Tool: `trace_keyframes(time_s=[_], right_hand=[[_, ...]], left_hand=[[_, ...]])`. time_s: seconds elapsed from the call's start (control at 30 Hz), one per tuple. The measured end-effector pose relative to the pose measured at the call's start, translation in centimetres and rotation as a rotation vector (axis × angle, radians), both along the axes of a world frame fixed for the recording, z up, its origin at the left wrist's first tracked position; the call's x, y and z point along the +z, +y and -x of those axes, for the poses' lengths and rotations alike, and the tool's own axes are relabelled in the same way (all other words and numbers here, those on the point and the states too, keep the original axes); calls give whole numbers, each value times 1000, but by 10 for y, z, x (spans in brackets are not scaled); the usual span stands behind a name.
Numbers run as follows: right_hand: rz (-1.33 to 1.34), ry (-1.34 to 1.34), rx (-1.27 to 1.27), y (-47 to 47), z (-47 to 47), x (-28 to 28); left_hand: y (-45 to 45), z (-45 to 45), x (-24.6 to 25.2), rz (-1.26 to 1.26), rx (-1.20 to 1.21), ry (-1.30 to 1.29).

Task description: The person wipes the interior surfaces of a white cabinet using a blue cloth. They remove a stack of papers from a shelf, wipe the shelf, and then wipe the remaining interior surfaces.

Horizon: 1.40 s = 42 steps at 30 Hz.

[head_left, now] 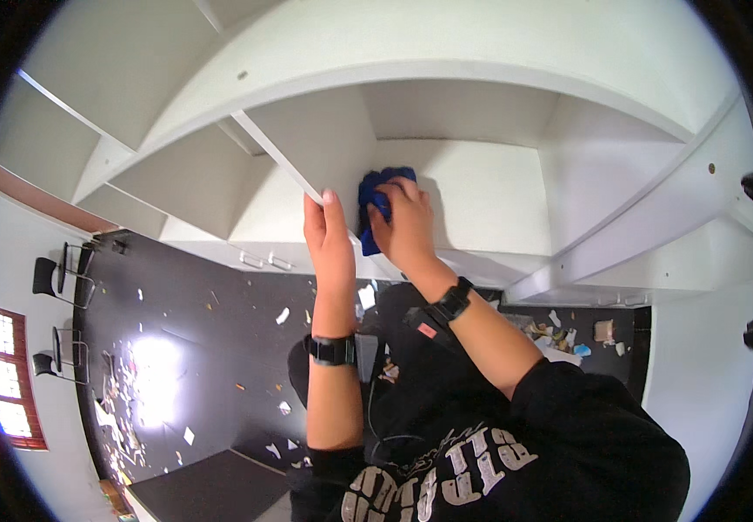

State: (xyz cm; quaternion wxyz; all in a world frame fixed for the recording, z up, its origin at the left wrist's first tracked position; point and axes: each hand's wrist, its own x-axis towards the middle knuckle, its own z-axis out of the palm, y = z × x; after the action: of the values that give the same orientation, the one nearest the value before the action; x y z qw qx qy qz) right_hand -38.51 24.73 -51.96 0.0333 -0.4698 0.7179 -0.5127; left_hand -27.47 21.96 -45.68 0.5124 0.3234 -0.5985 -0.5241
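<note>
A white shelving unit [481, 68] with several open compartments stands before me. My right hand [406, 218] presses a dark blue cloth [370, 189] onto the compartment floor [487, 196], at its left side against the upright divider [324, 130]. Part of the cloth is hidden under my fingers. My left hand [329, 228] grips the front edge of that divider, with the thumb on the near side. A black band sits on each wrist.
Metal-handled cabinet fronts [279, 263] are below the compartments. Paper scraps and debris [115, 417] litter the dark floor [220, 339]. Two black chairs [47, 277] stand by the left wall, near a window [5, 372]. More rubbish [559, 336] lies at the right, including a small cardboard box [604, 331].
</note>
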Motion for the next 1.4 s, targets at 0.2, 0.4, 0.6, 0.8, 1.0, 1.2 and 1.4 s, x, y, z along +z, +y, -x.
trace_keyframes(time_s=[0.2,0.4,0.6,0.8,1.0,1.2,1.4], right_hand=[[230,-481,390,-5,-21,44],[632,-333,547,-56,6,106],[444,-340,346,-77,17,108],[549,-92,464,-14,-21,107],[466,-323,501,-44,5,142],[653,86,416,-18,-21,154],[541,-361,391,-55,-2,151]], left_hand=[[-3,-19,-4,-156,-181,176],[1,-20,2,-2,-297,108],[9,-16,4,-47,-252,98],[7,-18,-6,-100,-236,161],[7,-20,-9,-117,-243,123],[8,-18,-8,-90,-188,189],[15,-20,1,-92,-195,181]])
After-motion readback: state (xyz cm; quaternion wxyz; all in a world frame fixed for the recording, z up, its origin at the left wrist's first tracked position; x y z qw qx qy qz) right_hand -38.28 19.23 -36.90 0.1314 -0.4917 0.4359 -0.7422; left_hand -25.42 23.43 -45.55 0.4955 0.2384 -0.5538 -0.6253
